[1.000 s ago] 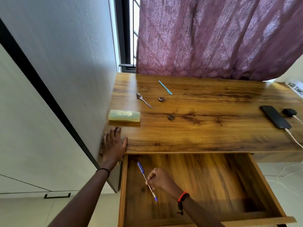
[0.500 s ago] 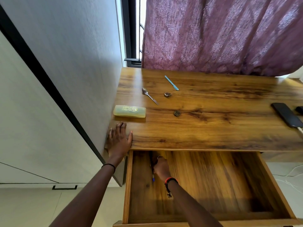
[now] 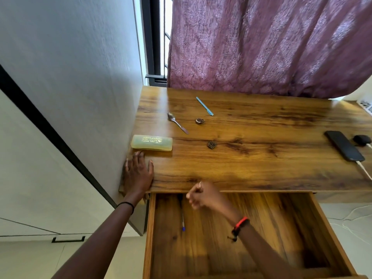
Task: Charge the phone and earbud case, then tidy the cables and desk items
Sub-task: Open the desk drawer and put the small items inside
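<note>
Head view: shows right hand [image 3: 201,195] risen from drawer [image 3: 251,228] since earlier frame, fingers curled, holding nothing; blue pen [image 3: 183,223] left lying inside. Keeps left hand [image 3: 138,174] flat and open on bench [image 3: 251,168] corner. Places phone [image 3: 344,146] and earbud case [image 3: 361,139] far right, cabled. Probably best: fetch spoon [image 3: 177,122] next, lay beside pen.

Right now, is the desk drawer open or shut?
Open: the drawer is pulled out beneath the desk, its wooden floor exposed with a blue pen lying inside.
</note>
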